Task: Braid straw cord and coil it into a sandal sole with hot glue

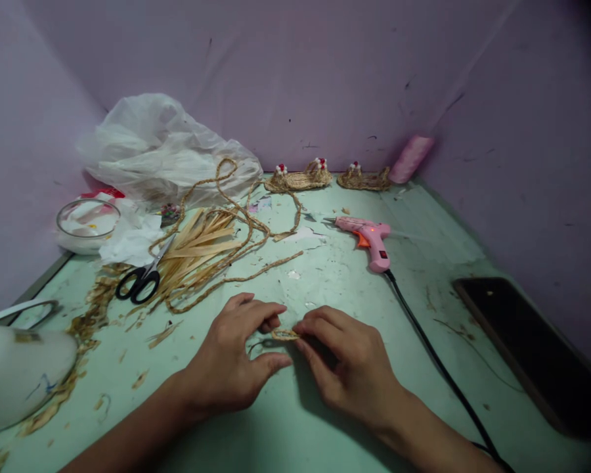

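A small loop of braided straw cord (284,335) is pinched between the thumb and fingers of my right hand (347,355). My left hand (241,351) sits just left of the loop, thumb and fingers spread apart, holding nothing. Beyond both hands, a long twisted straw rope (236,279) winds over a bundle of flat dry straw strips (197,246). Black-handled scissors (145,276) lie at the bundle's left edge. To the right, a pink glue gun (367,236) rests on its side, its small light glowing orange.
Along the back wall stand two woven straw pieces (300,180) with red and white beads, and a pink roll (411,159). A plastic bag (167,148) and a glass bowl (88,226) are at back left. A phone (522,348) and the glue gun's black cord (438,364) lie right.
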A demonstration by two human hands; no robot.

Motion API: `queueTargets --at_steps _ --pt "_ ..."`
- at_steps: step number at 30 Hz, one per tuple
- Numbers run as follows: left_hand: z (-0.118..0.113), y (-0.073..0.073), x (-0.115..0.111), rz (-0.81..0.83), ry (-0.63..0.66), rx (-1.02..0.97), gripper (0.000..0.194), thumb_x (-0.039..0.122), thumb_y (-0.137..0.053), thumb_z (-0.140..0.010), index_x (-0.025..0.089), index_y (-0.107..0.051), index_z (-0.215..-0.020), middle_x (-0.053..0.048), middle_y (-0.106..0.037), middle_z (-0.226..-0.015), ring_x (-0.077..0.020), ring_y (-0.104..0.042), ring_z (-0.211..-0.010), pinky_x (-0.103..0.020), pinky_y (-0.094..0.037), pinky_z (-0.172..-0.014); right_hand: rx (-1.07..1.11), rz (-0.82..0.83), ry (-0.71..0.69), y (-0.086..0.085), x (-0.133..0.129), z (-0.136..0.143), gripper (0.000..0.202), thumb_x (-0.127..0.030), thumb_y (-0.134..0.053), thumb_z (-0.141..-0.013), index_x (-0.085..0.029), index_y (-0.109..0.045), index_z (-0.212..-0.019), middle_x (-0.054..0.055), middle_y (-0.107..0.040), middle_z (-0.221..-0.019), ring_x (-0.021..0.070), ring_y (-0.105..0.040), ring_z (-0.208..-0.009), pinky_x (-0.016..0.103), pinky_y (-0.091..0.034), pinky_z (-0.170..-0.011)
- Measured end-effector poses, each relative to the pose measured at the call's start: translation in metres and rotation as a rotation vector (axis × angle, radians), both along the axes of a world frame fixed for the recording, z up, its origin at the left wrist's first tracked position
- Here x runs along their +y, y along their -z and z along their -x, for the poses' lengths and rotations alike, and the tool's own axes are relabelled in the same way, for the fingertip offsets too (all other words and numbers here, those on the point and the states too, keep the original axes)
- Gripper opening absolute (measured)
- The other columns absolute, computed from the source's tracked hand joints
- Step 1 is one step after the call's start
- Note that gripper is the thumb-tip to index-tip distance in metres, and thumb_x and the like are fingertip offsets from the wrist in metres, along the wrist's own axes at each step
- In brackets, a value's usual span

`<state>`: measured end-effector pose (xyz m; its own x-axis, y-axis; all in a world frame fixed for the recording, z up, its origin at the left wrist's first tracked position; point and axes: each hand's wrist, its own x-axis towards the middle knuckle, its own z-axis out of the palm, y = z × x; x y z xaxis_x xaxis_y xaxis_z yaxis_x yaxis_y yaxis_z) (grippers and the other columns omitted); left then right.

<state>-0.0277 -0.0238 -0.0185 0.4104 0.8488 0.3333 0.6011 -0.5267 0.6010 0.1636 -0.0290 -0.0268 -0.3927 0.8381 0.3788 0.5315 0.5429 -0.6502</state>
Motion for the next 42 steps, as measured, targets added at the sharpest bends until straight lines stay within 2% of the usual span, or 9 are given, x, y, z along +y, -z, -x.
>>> queueTargets --at_steps 1,5,7,18,21,27,35,39,42 --pt "0.0014 -0.0013 0.0008 -0.001 -0.01 0.009 0.037 0.024 -0.07 -0.069 0.017 -0.056 -0.103 -0.002 -0.067 -0.081 -0.0191 -0.063 -0.077 -0.046 -0.04 -0.092 0.002 -0.002 0.004 -0.0002 0.0002 -0.0003 0.013 -0.014 -0.053 -0.079 -0.017 -0.064 -0.086 0.005 -0.065 -0.079 0.0159 -0.06 -0.069 0.027 -0.046 -0.059" --pt "0.0051 -0.0024 0.0027 -0.036 0.037 0.0 0.011 0.018 -0.063 -0.075 0.018 -0.058 -0.085 -0.001 -0.066 -0.078 -0.0161 -0.062 -0.075 -0.044 -0.038 -0.095 0.0 -0.01 0.005 -0.0008 0.0003 -0.0003 0.013 -0.015 -0.053 -0.078 -0.017 -0.065 -0.084 0.005 -0.064 -0.077 0.0162 -0.059 -0.068 0.027 -0.046 -0.06" --pt "0.0046 -0.0005 0.002 -0.075 0.055 -0.004 0.007 0.015 -0.06 -0.077 0.018 -0.057 -0.082 0.0 -0.064 -0.075 -0.0137 -0.06 -0.071 -0.044 -0.035 -0.097 -0.005 -0.007 0.004 -0.0005 0.0002 0.0004 0.014 -0.015 -0.053 -0.078 -0.017 -0.065 -0.083 0.005 -0.064 -0.076 0.0161 -0.059 -0.068 0.027 -0.046 -0.059" --pt "-0.0001 0.0026 0.0001 -0.132 0.076 0.077 0.012 0.01 -0.046 -0.083 0.019 -0.052 -0.079 0.0 -0.06 -0.071 -0.0131 -0.057 -0.069 -0.046 -0.031 -0.101 -0.002 -0.003 0.008 -0.0012 0.0 0.0017 0.015 -0.015 -0.054 -0.073 -0.017 -0.064 -0.084 0.005 -0.065 -0.078 0.0174 -0.059 -0.07 0.028 -0.046 -0.06" --pt "-0.0011 0.0034 -0.0008 -0.115 0.07 0.067 0.012 0.011 -0.045 -0.083 0.019 -0.052 -0.079 0.0 -0.06 -0.071 -0.0134 -0.057 -0.069 -0.046 -0.032 -0.101 -0.002 -0.008 -0.005 -0.0017 -0.0007 0.0025 0.016 -0.017 -0.055 -0.074 -0.017 -0.063 -0.088 0.006 -0.065 -0.08 0.0175 -0.059 -0.071 0.028 -0.046 -0.061" --pt "-0.0028 0.003 -0.0033 -0.055 0.082 0.038 0.009 0.013 -0.048 -0.083 0.019 -0.052 -0.079 0.001 -0.059 -0.071 -0.0125 -0.056 -0.069 -0.046 -0.03 -0.101 -0.039 0.0 -0.016 -0.0001 -0.0005 0.0052 0.008 -0.016 -0.054 -0.075 -0.016 -0.062 -0.077 0.004 -0.063 -0.07 0.0154 -0.057 -0.064 0.026 -0.043 -0.057" --pt "-0.0041 0.0029 -0.0028 -0.016 0.088 0.046 0.008 0.012 -0.048 -0.081 0.02 -0.051 -0.079 0.002 -0.058 -0.07 -0.0126 -0.056 -0.068 -0.046 -0.032 -0.101 -0.032 0.003 -0.079 -0.0034 -0.0003 0.0029 0.01 -0.017 -0.052 -0.078 -0.016 -0.062 -0.08 0.005 -0.066 -0.077 0.0164 -0.058 -0.069 0.028 -0.045 -0.061" --pt "-0.0016 0.004 -0.0015 -0.002 0.047 -0.011 0.006 0.016 -0.047 -0.082 0.02 -0.051 -0.08 0.0 -0.06 -0.071 -0.0135 -0.056 -0.068 -0.046 -0.033 -0.1 -0.066 0.036 -0.035 -0.0076 0.0004 0.0001 0.016 -0.019 -0.055 -0.073 -0.017 -0.061 -0.088 0.006 -0.066 -0.081 0.0188 -0.057 -0.074 0.031 -0.046 -0.063" --pt "0.0 0.0048 -0.0009 0.02 0.04 -0.044 0.006 0.017 -0.047 -0.082 0.02 -0.051 -0.079 0.001 -0.059 -0.071 -0.0134 -0.055 -0.068 -0.046 -0.034 -0.099 -0.085 0.046 -0.01 -0.0089 0.0019 0.0003 0.012 -0.018 -0.054 -0.072 -0.017 -0.06 -0.083 0.005 -0.064 -0.077 0.0182 -0.056 -0.07 0.029 -0.043 -0.06"
